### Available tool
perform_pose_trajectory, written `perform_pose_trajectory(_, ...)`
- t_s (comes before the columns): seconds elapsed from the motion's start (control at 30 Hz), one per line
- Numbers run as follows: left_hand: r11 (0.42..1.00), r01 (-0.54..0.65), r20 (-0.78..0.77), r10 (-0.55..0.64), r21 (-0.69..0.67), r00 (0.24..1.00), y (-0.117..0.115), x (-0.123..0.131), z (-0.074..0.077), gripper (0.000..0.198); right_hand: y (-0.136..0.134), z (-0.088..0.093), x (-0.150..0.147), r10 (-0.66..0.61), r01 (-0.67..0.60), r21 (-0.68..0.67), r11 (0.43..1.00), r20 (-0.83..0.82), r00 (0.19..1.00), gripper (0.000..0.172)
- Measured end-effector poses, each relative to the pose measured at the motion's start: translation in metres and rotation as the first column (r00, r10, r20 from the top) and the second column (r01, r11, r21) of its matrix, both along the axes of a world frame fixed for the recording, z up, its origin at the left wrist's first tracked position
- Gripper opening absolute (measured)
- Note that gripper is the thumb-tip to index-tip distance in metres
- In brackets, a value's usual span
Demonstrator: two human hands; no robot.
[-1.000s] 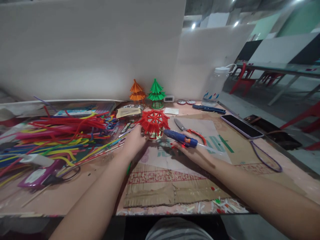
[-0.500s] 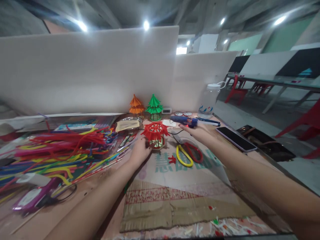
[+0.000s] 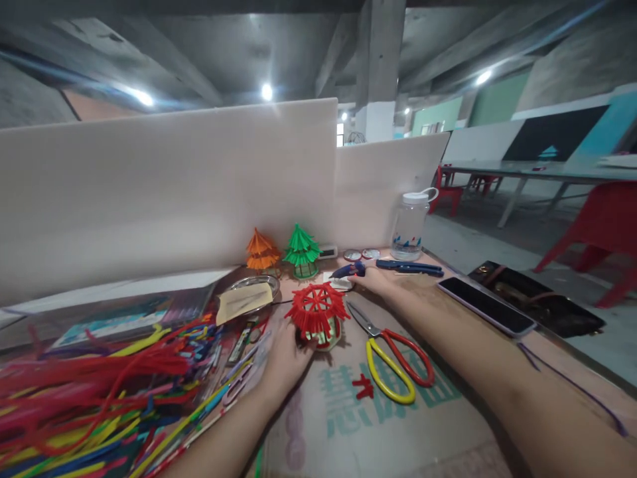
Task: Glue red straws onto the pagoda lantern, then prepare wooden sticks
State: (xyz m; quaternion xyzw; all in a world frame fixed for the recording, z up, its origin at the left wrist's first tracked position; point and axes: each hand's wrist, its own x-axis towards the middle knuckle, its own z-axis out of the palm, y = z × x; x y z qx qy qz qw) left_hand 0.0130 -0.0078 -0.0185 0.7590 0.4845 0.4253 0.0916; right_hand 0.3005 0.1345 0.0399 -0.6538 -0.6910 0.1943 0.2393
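My left hand [image 3: 288,358] is closed on the lower left side of a small red pipe-cleaner pavilion [image 3: 318,305], which has a fringed roof, thin posts and a pale round base. Its fingertips are partly hidden behind the fringe. Farther back, my right hand [image 3: 373,281] is wrapped round a dark blue glue gun [image 3: 349,269] whose nozzle points left, over a small white card [image 3: 339,283]. Scissors [image 3: 393,352] with one yellow and one red handle lie open between my arms. Beside them is a small red pipe-cleaner scrap [image 3: 363,386].
An orange pavilion [image 3: 261,251] and a green one [image 3: 302,249] stand by the white partition [image 3: 174,192]. Colourful pipe cleaners [image 3: 99,392] cover the left side, near a metal plate [image 3: 271,287]. A water bottle [image 3: 409,229] and a phone [image 3: 485,305] are at the right.
The camera has tilted up, so the table sits lower in view. My right hand now covers the rear of the glue gun, more of which showed before. My left hand still holds the red pavilion.
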Motion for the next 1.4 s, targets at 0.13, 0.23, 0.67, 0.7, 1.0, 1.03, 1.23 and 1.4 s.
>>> perform_pose_trajectory(0.13,0.999,0.019,0.039,-0.017,-0.041,0.999,-0.008,-0.004,0.0,0.029,0.002,-0.007,0.007,0.034,-0.031,0.089,0.996,-0.034,0.999,0.036)
perform_pose_trajectory(0.23,0.997,0.028,0.057,-0.024,-0.073,0.998,-0.012,-0.004,0.003,0.03,-0.004,-0.012,0.017,0.048,-0.035,0.163,0.986,-0.072,0.996,0.047)
perform_pose_trajectory(0.67,0.994,0.039,0.116,-0.028,-0.098,0.993,-0.004,-0.003,0.008,0.028,-0.151,0.004,0.028,0.371,-0.341,0.403,0.849,0.004,0.929,0.02)
perform_pose_trajectory(0.7,0.994,0.043,0.113,-0.032,-0.1,0.993,-0.004,-0.003,0.009,0.027,-0.166,0.005,0.024,0.537,-0.517,0.369,0.772,0.056,0.842,0.022)
perform_pose_trajectory(1.0,0.989,0.022,0.042,-0.016,-0.143,0.999,-0.007,-0.004,0.013,0.021,-0.202,-0.011,-0.003,0.703,-0.758,0.256,0.6,0.282,0.652,0.028)
perform_pose_trajectory(1.03,0.989,0.016,0.036,-0.011,-0.145,0.999,-0.007,-0.004,0.014,0.023,-0.202,-0.014,-0.004,0.7,-0.758,0.278,0.59,0.291,0.652,0.029)
perform_pose_trajectory(1.23,0.991,0.024,0.017,-0.022,-0.13,1.0,-0.006,-0.003,0.018,0.031,-0.205,-0.026,-0.002,0.703,-0.747,0.355,0.562,0.271,0.658,0.025)
perform_pose_trajectory(1.4,0.991,0.06,0.004,-0.06,-0.12,0.998,-0.004,-0.005,0.018,0.031,-0.208,-0.027,0.002,0.667,-0.669,0.446,0.595,0.191,0.72,0.023)
